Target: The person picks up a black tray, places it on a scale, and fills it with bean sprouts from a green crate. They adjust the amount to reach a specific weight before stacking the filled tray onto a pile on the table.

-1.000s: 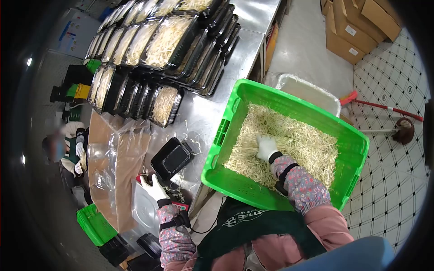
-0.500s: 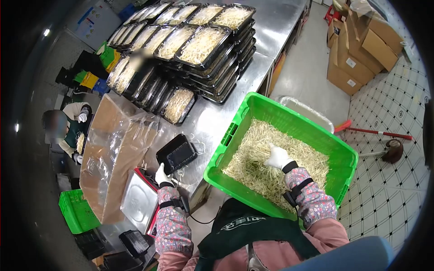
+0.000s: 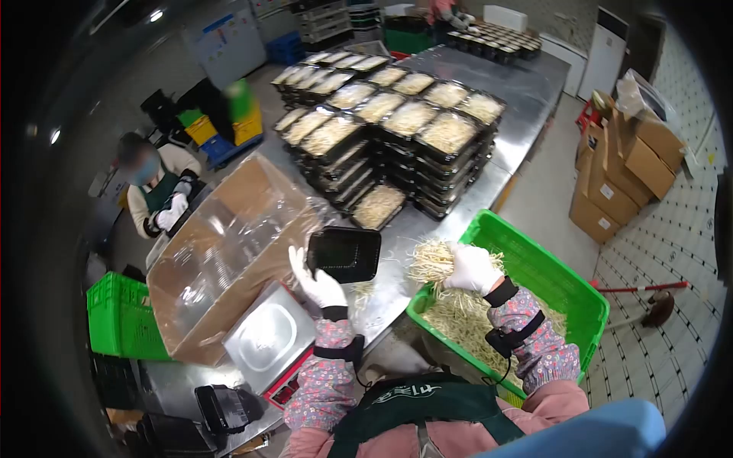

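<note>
My left hand (image 3: 319, 284), in a white glove, is at the lower left edge of an empty black tray (image 3: 343, 254), its fingers spread and the thumb near the rim. In my gloved right hand (image 3: 472, 270) is a bunch of pale sprouts (image 3: 432, 261), held above the near left part of a green crate (image 3: 527, 256). More loose sprouts (image 3: 466, 320) lie inside that crate. A scale (image 3: 271, 336) with a metal plate stands to the left, below my left hand.
Stacks of filled trays (image 3: 379, 107) stand on the metal table (image 3: 519, 84). A cardboard box (image 3: 229, 259) lined with plastic is at left, with a co-worker (image 3: 164, 183) beyond. Black trays (image 3: 221, 408) lie lower left. Flattened cartons (image 3: 622, 179) stand at right.
My right hand has lifted a bunch of sprouts out of the crate. My left hand's fingers have spread beside the black tray. The view has tilted up, showing more of the room.
</note>
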Demonstrator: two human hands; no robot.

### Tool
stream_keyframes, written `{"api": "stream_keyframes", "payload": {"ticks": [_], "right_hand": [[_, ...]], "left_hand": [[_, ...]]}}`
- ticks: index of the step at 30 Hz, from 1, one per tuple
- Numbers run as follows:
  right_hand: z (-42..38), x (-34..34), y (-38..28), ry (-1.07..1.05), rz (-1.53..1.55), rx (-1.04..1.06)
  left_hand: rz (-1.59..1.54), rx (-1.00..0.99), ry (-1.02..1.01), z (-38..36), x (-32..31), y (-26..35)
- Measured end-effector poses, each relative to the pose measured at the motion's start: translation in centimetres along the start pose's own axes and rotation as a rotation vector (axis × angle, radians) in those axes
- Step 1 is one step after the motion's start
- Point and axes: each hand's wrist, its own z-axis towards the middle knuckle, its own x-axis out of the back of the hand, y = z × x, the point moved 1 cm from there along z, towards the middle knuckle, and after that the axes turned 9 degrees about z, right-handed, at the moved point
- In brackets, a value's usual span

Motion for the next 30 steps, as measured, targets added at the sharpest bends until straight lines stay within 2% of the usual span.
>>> {"api": "stream_keyframes", "payload": {"ticks": [2, 3, 4, 5, 9, 10, 11, 13, 15, 17, 19, 20, 21, 23, 25, 27, 30], "right_hand": [[3.2, -2.8, -4.7, -0.007, -0.048, 0.109], [4.6, -4.2, -7.4, -0.01, -0.087, 0.18], [5.9, -5.4, -10.6, -0.041, -0.118, 0.222], [7.0, -7.0, -13.4, -0.013, -0.116, 0.305], [9.7, -12.9, -23.8, -0.075, -0.124, 0.515], [10.0, -14.2, -25.9, -0.076, -0.14, 0.575], [9.9, -15.1, -27.7, -0.091, -0.131, 0.603], [9.4, -16.1, -31.1, -0.147, 0.007, 0.803], [9.4, -19.3, -33.0, -0.13, 0.022, 0.904], [9.4, -21.7, -34.4, -0.242, -0.07, 0.996], [9.6, -23.4, -34.8, -0.337, -0.126, 1.018], [9.8, -24.4, -34.9, -0.352, -0.083, 1.07], [9.9, -25.2, -35.0, -0.367, -0.039, 1.121], [9.6, -26.9, -35.4, -0.348, 0.055, 1.173], [9.6, -28.3, -36.2, -0.371, -0.052, 1.104], [10.1, -28.0, -36.1, -0.443, -0.055, 1.076], [11.5, -27.3, -34.9, -0.653, 0.21, 1.094]], "left_hand": [[-0.022, -0.16, -0.023, 0.8, 1.6, 4.3], [-0.083, -0.26, -0.037, 1.1, 2.3, 4.0], [0.335, -0.498, -0.081, 1.8, 4.0, 3.1], [0.505, -0.596, -0.115, 2.2, 5.5, 4.1], [0.833, -0.349, -0.36, 2.3, 11.9, 2.7], [0.805, -0.332, -0.299, 2.4, 14.0, -0.2], [0.615, -0.252, -0.287, 2.6, 16.3, -2.5], [0.27, 0.054, -0.245, 2.2, 20.1, -5.4], [0.111, 0.245, -0.224, 0.9, 23.1, -9.2], [0.086, 0.381, -0.274, -0.1, 25.6, -10.3], [0.275, 0.586, -0.369, 0.1, 27.5, -10.3], [0.492, 0.736, -0.369, 1.3, 27.7, -5.5], [0.486, 0.745, -0.364, 1.4, 27.9, -6.3], [0.849, -0.091, -0.155, 2.0, 28.1, -6.8], [0.948, -0.105, -0.371, 2.9, 27.8, -6.8], [1.103, -0.167, -0.433, 3.1, 27.6, -7.7], [1.132, -0.191, -0.432, 3.1, 27.3, -7.2]]}}
